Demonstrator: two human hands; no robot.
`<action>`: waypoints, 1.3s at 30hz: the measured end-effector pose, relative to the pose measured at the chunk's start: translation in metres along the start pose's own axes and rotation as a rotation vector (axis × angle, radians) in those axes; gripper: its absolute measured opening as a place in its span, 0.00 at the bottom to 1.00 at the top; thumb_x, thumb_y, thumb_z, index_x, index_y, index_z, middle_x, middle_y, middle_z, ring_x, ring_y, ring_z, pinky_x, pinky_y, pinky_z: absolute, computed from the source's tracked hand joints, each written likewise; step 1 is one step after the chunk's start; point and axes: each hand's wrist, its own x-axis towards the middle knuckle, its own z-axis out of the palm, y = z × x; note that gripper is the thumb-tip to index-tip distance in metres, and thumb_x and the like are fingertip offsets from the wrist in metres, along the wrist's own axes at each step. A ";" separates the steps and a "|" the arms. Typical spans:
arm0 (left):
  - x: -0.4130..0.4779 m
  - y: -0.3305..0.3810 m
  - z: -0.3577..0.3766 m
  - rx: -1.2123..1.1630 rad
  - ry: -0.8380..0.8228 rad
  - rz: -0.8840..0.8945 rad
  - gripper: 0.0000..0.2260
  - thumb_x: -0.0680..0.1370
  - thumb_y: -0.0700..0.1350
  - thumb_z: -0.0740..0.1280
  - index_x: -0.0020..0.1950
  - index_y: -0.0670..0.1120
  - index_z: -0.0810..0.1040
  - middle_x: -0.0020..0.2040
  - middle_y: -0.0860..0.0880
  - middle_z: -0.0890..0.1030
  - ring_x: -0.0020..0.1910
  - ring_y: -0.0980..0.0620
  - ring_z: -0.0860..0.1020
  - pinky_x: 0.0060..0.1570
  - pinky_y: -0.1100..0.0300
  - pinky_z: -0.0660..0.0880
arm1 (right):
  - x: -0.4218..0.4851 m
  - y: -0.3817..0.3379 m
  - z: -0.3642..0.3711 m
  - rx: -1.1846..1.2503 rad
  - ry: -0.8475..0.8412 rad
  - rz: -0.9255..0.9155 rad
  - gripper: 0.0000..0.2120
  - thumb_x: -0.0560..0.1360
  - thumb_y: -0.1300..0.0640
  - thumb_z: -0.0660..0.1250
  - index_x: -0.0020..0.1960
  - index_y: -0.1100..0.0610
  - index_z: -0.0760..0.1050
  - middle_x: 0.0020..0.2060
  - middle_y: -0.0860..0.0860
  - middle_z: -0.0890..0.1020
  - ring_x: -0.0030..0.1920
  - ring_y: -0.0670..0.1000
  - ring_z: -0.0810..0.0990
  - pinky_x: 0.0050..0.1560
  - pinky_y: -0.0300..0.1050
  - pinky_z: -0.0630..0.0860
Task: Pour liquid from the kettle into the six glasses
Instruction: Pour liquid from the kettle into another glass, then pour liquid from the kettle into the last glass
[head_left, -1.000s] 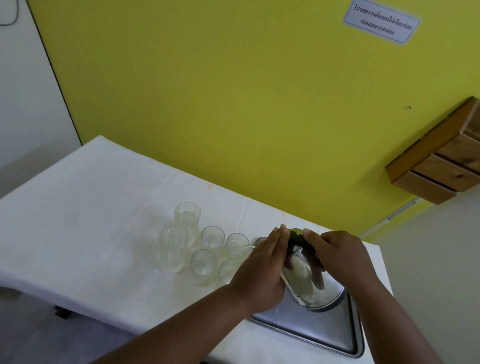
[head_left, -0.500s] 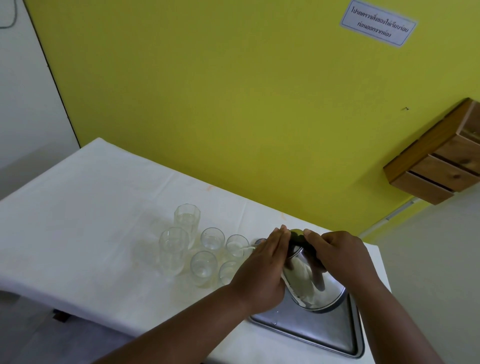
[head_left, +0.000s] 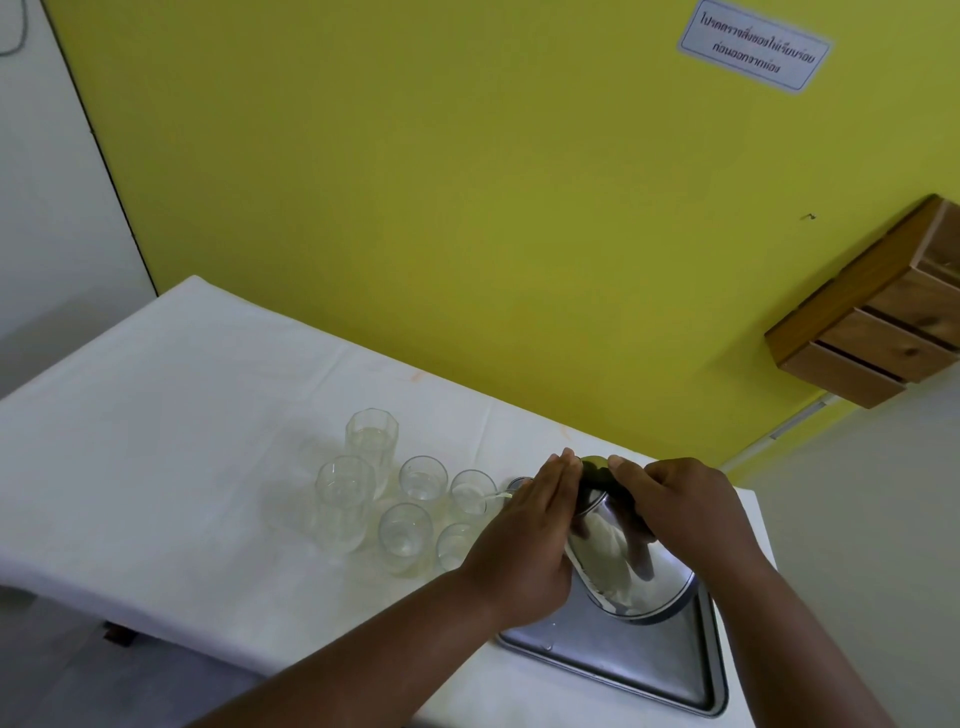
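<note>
A shiny steel kettle (head_left: 618, 566) is tipped to the left over a metal tray (head_left: 649, 675). My right hand (head_left: 680, 506) grips its dark handle at the top. My left hand (head_left: 524, 540) lies flat against the kettle's left side, fingers together. A thin stream runs from the spout into a small glass (head_left: 471, 499). Several clear glasses stand in a cluster to the left: a tall faceted glass (head_left: 372, 441) at the back, a tall round glass (head_left: 345, 501) in front of it, and small glasses (head_left: 406, 538) nearer the kettle. One small glass (head_left: 453, 545) is partly hidden by my left hand.
The table has a white cloth (head_left: 156, 441) and stands against a yellow wall (head_left: 467, 208). A wooden rack (head_left: 883, 322) hangs on the wall at the right. A paper sign (head_left: 753, 47) is at the top right.
Hardly anything has moved. Both hands hold the kettle tipped in the same place, and the stream keeps running into the small glass.
</note>
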 end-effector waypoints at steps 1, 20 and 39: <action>0.000 0.000 0.000 0.001 -0.001 0.000 0.37 0.68 0.36 0.56 0.77 0.37 0.49 0.78 0.41 0.51 0.77 0.46 0.49 0.74 0.49 0.56 | 0.000 0.000 0.000 -0.001 0.003 -0.002 0.31 0.77 0.37 0.63 0.30 0.63 0.78 0.28 0.61 0.84 0.35 0.61 0.83 0.42 0.55 0.79; 0.001 -0.001 0.004 0.027 -0.025 0.004 0.36 0.69 0.38 0.54 0.78 0.39 0.48 0.79 0.43 0.51 0.78 0.47 0.47 0.74 0.48 0.55 | 0.001 0.007 0.003 0.029 0.014 0.012 0.30 0.77 0.38 0.63 0.30 0.63 0.79 0.28 0.60 0.84 0.35 0.60 0.83 0.43 0.54 0.79; -0.034 0.013 0.012 0.207 -0.044 0.104 0.37 0.71 0.36 0.60 0.78 0.40 0.49 0.79 0.43 0.49 0.78 0.47 0.44 0.72 0.45 0.57 | -0.050 0.044 0.031 0.538 -0.068 0.026 0.31 0.75 0.40 0.64 0.30 0.66 0.80 0.26 0.61 0.83 0.24 0.50 0.70 0.35 0.46 0.67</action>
